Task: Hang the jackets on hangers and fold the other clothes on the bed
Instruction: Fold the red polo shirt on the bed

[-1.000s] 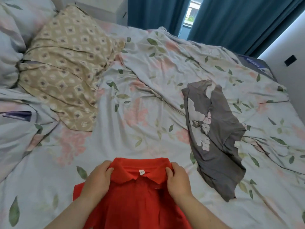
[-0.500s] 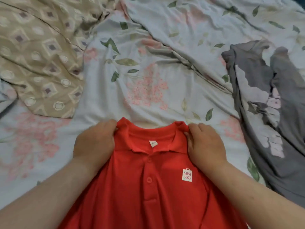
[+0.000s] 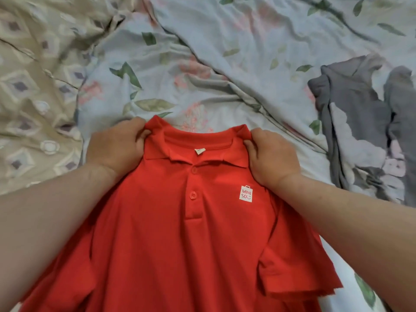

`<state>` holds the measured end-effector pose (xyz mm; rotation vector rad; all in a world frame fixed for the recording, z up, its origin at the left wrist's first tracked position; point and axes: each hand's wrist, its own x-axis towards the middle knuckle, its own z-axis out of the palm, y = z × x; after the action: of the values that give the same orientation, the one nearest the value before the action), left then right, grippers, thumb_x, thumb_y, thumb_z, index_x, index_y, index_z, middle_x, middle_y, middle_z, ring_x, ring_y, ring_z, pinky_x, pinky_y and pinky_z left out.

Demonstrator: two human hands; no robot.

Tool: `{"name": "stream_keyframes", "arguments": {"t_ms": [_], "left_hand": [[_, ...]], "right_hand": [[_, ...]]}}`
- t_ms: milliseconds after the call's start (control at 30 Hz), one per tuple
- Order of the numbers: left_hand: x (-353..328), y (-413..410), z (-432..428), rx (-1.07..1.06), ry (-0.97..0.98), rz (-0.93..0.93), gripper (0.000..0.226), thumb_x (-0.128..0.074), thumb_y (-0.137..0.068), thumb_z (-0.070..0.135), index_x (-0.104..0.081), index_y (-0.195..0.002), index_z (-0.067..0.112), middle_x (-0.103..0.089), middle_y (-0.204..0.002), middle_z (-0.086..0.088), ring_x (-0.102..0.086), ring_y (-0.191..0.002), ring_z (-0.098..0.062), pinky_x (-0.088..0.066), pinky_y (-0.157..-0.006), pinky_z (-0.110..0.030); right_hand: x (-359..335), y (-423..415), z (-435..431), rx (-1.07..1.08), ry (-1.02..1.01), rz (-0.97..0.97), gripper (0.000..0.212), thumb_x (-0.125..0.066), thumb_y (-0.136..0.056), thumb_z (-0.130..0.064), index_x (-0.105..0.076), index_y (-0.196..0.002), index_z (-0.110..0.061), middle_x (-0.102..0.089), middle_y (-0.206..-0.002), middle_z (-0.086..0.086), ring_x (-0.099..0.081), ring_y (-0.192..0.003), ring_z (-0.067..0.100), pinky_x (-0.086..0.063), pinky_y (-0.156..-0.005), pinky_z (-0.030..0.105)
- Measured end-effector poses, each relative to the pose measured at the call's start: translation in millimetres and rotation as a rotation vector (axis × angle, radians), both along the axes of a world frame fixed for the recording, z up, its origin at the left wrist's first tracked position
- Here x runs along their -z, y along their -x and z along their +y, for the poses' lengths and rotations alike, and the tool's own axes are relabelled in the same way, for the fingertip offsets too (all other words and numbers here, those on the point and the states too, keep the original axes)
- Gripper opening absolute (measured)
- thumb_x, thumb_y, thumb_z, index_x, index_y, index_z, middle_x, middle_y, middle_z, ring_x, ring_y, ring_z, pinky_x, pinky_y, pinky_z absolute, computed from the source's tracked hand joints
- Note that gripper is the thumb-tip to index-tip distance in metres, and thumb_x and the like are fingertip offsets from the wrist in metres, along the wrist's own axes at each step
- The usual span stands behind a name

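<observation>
Since a second ago the view has dropped closer and the red polo shirt [image 3: 180, 233] now lies spread front-up on the floral bedsheet [image 3: 225, 52]. The left hand [image 3: 117, 147] and right hand [image 3: 270, 156] each pinch a shoulder beside the collar. A grey T-shirt [image 3: 364, 131] lies crumpled to the right, apart.

— What am I looking at on the bed [image 3: 236, 41]?

— I'm seeing a red polo shirt [image 3: 180, 244] lying front-up, collar farthest from me, white logo showing. A grey printed T-shirt [image 3: 360, 122] is lying crumpled to its right, apart.
</observation>
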<state>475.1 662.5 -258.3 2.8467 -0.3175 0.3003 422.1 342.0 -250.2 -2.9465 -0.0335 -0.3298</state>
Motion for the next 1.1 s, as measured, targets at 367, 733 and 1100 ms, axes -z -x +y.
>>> {"name": "stream_keyframes", "arguments": {"t_ms": [367, 733, 1100], "left_hand": [[-6.6, -1.6, -6.3, -0.078, -0.094, 0.166, 0.019, -0.048, -0.097, 0.033, -0.056, -0.099, 0.016, -0.067, -0.099, -0.019, -0.065, -0.086, -0.044, -0.046, -0.067, -0.044], [-43.8, 31.2, -31.2, -0.243, 0.239, 0.016, 0.03, -0.043, -0.095, 0.028, -0.056, -0.105, 0.003, -0.061, -0.103, -0.023, -0.054, -0.098, -0.04, -0.041, -0.086, -0.048], [-16.5, 160.9, -172.2, 0.21, 0.055, 0.238, 0.084, -0.056, -0.072, 0.06, -0.05, -0.142, 0.015, -0.042, -0.152, -0.012, -0.038, -0.142, -0.028, -0.025, -0.117, -0.045]], "right_hand": [[-38.0, 131.6, -27.5, 0.333, -0.243, 0.103, 0.046, -0.049, -0.083, -0.045, -0.058, -0.112, -0.011, -0.056, -0.105, 0.008, -0.052, -0.097, 0.03, -0.044, -0.087, 0.044], [-9.7, 162.6, -31.9, 0.394, -0.188, 0.142, 0.043, -0.041, -0.077, -0.037, -0.059, -0.1, -0.005, -0.059, -0.099, 0.017, -0.052, -0.081, 0.038, -0.048, -0.074, 0.047], [-4.3, 162.0, -34.3, 0.332, -0.208, 0.063, 0.041, -0.044, -0.078, -0.036, -0.06, -0.097, -0.003, -0.059, -0.095, 0.017, -0.052, -0.08, 0.037, -0.041, -0.074, 0.046]]}}
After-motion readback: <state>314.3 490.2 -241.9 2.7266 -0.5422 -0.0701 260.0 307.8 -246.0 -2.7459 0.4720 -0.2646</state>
